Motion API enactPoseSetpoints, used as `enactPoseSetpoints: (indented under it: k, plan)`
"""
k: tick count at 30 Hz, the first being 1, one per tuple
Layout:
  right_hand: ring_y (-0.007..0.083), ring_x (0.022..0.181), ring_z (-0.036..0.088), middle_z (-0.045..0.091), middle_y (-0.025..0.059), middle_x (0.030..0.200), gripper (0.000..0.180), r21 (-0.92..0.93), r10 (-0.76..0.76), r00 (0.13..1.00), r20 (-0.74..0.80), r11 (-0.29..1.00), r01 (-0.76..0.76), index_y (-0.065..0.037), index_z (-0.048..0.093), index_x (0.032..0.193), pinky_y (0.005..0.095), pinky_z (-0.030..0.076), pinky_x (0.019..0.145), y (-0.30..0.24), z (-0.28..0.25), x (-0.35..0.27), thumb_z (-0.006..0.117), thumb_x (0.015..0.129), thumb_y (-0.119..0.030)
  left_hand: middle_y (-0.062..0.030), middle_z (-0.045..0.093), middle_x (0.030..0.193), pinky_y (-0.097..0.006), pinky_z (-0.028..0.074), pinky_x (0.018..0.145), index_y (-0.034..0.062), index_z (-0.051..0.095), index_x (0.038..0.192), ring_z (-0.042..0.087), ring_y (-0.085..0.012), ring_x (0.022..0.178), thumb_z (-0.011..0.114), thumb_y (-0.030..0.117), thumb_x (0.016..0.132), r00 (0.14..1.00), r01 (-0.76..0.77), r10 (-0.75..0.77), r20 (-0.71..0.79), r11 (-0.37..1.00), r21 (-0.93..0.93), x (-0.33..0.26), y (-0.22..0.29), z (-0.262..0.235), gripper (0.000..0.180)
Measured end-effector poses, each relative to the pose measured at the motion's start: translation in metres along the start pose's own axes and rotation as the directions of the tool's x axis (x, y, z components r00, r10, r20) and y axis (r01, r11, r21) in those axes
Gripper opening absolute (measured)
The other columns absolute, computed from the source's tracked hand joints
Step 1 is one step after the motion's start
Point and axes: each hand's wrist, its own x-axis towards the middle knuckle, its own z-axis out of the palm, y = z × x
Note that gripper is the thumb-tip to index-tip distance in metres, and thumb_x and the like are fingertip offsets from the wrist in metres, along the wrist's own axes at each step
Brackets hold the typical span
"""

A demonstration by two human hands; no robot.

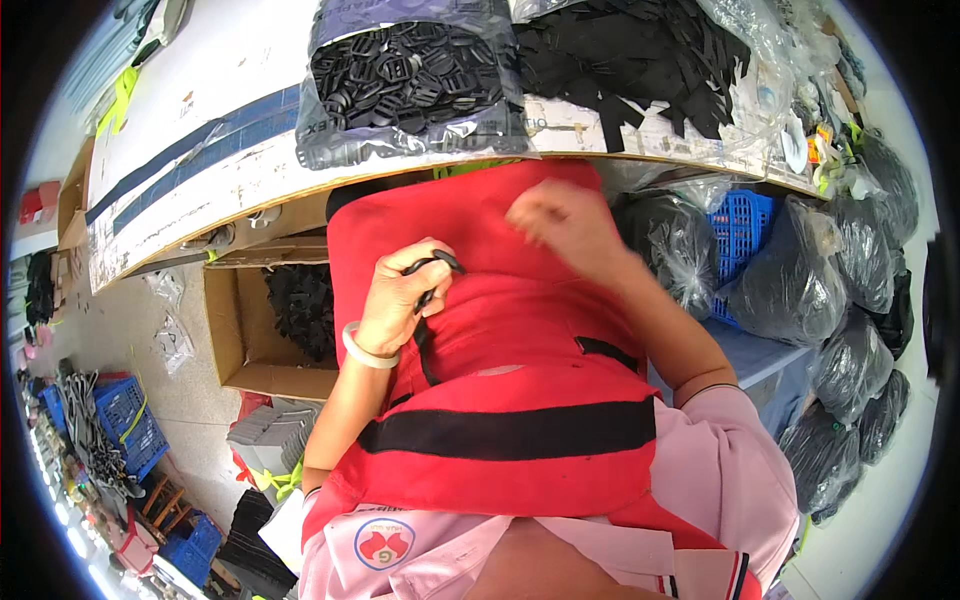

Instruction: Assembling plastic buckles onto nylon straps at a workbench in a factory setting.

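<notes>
Above my lap, my left hand is closed around a small black plastic buckle, whose curved end sticks out past the thumb and fingers. Part of the buckle is hidden in the palm. Below that hand a narrow black strip lies against the red apron; whether it joins the buckle I cannot tell. My right hand is raised over the apron near the table edge, apart from the left. Its fingers look bent but are smeared by motion, so anything in them cannot be made out.
On the white table lie a clear bag of black buckles and a pile of black strap pieces. A cardboard box with black pieces stands at left. Filled plastic bags and a blue crate crowd the right.
</notes>
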Motion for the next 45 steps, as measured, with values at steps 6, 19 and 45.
enactPoseSetpoints:
  k: [6, 19, 45]
  plan:
    - [0.0276, 0.093, 0.056, 0.059, 0.0047, 0.104, 0.032, -0.911, -0.526, 0.831, -0.183, 0.408, 0.057, -0.018, 0.07, 0.102, 0.0376, 0.048, 0.077, 0.034, -0.129, 0.027, 0.062, 0.077, 0.0, -0.0057, 0.051, 0.095, -0.019, 0.035, 0.047, 0.0039, 0.054, 0.103, 0.048, -0.0118, 0.074, 0.055, 0.015, 0.096, 0.994, 0.094, -0.11, -0.025, 0.933, -0.346, 0.005, -0.013, -0.015, 0.013]
    - [0.0027, 0.049, 0.048, 0.062, 0.0009, 0.07, 0.021, 0.19, 0.275, 0.936, 0.219, 0.929, -0.317, 0.0, 0.064, 0.096, 0.0192, 0.037, 0.045, -0.05, -0.003, 0.007, 0.059, 0.094, -0.019, -0.0009, 0.062, 0.074, -0.018, 0.029, 0.042, 0.0013, 0.069, 0.098, 0.042, -0.0013, 0.053, 0.063, 0.013, 0.092, 0.92, -0.086, 0.206, -0.333, 0.936, 0.341, 0.014, 0.0, 0.023, 0.015]
    - [0.0082, 0.064, 0.055, 0.059, 0.0042, 0.081, 0.013, 0.524, 0.32, 0.927, 0.197, 0.765, -0.375, 0.0, 0.064, 0.095, 0.0223, 0.046, 0.059, -0.007, 0.059, 0.002, 0.062, 0.092, -0.013, -0.0045, 0.065, 0.083, -0.017, 0.028, 0.041, -0.0022, 0.066, 0.108, 0.045, -0.0042, 0.054, 0.066, 0.009, 0.09, 0.922, -0.038, 0.086, -0.378, 0.99, 0.133, 0.011, -0.005, 0.013, 0.022]
